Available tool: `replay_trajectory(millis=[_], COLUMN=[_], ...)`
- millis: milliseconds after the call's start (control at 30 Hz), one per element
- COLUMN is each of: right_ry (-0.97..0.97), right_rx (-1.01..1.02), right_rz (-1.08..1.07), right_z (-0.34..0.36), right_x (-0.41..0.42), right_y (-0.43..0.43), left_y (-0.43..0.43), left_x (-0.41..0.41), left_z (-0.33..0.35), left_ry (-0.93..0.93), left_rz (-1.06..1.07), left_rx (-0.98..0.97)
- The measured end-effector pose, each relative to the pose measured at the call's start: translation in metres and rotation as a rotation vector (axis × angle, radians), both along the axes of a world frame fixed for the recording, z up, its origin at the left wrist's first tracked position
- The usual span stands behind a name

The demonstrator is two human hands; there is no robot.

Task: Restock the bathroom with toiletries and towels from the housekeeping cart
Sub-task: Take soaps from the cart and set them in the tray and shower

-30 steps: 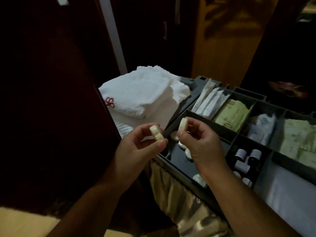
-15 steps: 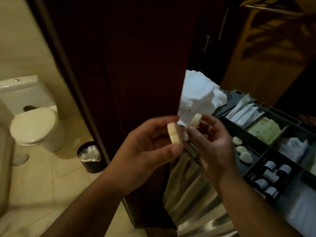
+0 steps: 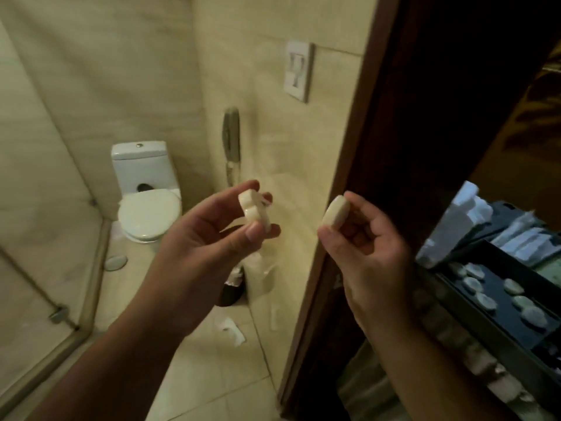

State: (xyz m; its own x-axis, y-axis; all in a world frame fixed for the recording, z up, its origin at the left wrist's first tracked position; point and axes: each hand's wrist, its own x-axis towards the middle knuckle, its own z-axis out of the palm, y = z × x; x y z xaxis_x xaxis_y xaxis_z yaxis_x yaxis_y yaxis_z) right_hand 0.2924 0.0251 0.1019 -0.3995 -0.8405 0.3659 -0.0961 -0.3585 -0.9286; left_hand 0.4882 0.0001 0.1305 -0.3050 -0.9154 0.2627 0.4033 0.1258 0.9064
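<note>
Though blurred, cart (image 3: pixel 473 302) (doorframe (image 3: pixel 346 177) behind soap (image 3: pixel 334 214)).

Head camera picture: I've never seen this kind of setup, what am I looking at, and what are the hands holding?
No machine here: the camera sits on a person's head, looking down at their own two hands. The left hand pinches small pale soaps, seemingly two stacked. The right hand pinches one round soap. Ahead is a tiled bathroom with a toilet. At the right edge stands the housekeeping cart, its tray holding more soaps beside white towels.
</note>
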Motion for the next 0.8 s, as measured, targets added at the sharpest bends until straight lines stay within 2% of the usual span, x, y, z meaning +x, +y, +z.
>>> replay_trajectory(millis=[267,500,800], right_ry=[0.035,0.014,-0.013], right_rx=[-0.014,0.039,0.094], right_rz=[0.239,0.576,0.920], right_z=[0.010,0.009,0.002], right_x=[0.148,0.264,0.405], right_y=[-0.014,-0.018,-0.036], left_y=[0.039,0.080,0.115], left_x=[0.148,0.257,0.361], left_z=[-0.002,-0.013,-0.021], left_ry=[0.018,0.006,0.036], left_rz=[0.396,0.762,1.063], left_rx=[-0.024,0.041,0.060])
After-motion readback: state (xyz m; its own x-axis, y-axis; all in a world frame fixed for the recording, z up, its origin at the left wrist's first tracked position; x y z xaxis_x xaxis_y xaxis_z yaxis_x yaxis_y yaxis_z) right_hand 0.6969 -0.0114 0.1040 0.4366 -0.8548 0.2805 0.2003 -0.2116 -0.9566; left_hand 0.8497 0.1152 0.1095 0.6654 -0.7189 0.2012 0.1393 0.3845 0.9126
